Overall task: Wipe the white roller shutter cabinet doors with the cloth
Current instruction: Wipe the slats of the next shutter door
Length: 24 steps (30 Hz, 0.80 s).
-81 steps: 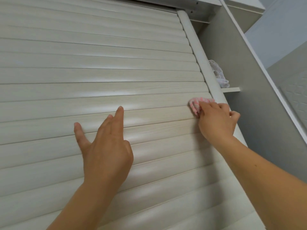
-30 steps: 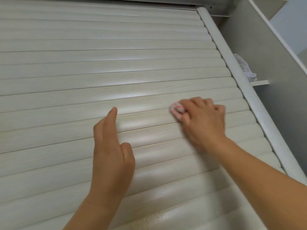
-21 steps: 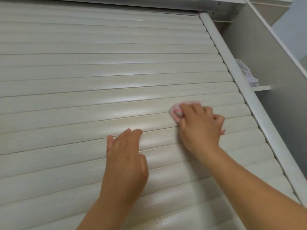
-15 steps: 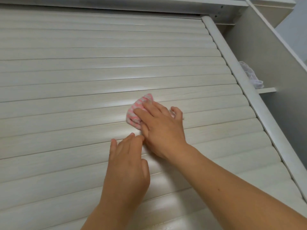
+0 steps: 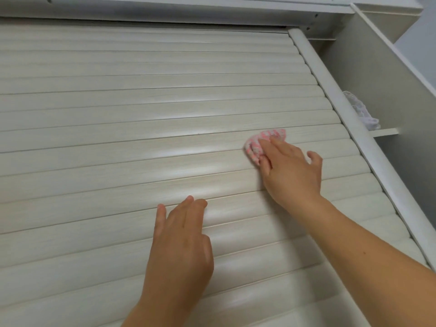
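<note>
Right hand (image 5: 291,172) pressing a pink-and-white cloth (image 5: 260,145) flat against the white roller shutter door (image 5: 141,128), fingers fairly straight over the cloth, thumb lifted off to the side; whether any finger curls round the fabric, impossible to tell. Cloth bunched under the fingertips, lying across a slat seam, near the rounded side rail (image 5: 342,119) at the right edge of the shutter door but not touching it. Left hand (image 5: 180,244) lower on the shutter door, well apart from the cloth, fingers extended close together with tips resting on a slat, holding nothing. Horizontal slats of pale wood-grain finish, glossy highlights across the middle of the shutter door. Beyond the side rail, away from the shutter door, an open compartment with a small shelf (image 5: 385,131); on that shelf a crumpled white mesh item (image 5: 361,110), partly hidden by the rail. Above the shutter door, a white top frame (image 5: 165,10) running along its upper edge
</note>
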Tool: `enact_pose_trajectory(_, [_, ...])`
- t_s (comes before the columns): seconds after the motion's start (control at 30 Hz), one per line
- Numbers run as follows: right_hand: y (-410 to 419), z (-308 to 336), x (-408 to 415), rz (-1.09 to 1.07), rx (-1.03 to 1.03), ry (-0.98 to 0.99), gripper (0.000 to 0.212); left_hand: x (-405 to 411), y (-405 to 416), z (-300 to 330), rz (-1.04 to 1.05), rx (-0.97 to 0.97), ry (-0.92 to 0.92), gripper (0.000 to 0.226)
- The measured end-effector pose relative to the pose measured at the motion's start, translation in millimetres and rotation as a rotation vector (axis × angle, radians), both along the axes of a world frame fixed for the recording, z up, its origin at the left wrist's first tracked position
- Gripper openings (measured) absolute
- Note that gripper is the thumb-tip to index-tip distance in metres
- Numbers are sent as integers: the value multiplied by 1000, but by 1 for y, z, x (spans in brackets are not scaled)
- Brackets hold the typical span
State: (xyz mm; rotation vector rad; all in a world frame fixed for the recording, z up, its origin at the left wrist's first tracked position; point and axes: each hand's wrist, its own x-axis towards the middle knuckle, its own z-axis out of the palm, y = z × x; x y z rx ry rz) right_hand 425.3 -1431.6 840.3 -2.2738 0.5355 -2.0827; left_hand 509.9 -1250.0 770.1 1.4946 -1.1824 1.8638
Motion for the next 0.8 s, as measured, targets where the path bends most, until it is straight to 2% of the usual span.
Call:
enact_pose_trajectory(0.1, [11, 12, 7, 17, 84, -41, 42, -1, 1, -1, 8, -6, 5, 47])
enact_pose_trajectory(0.17, [30, 21, 15, 40, 67, -45, 42, -1, 0, 0, 19, -10, -10, 47])
enact_pose_trajectory(0.33, [101, 31, 38, 183, -338, 57, 38, 4, 4, 0, 6, 16, 33, 50])
enact_pose_trajectory(0.47, [92, 41, 30, 138, -445, 121, 38, 6, 6, 2, -3, 31, -26, 50])
enact_pose_trajectory(0.57, [64, 43, 21, 86, -409, 92, 38, 6, 4, 3, -17, 15, -51, 48])
enact_pose_trajectory(0.8, [-21, 37, -6, -14, -101, 68, 44, 2, 1, 2, 39, -45, -15, 47])
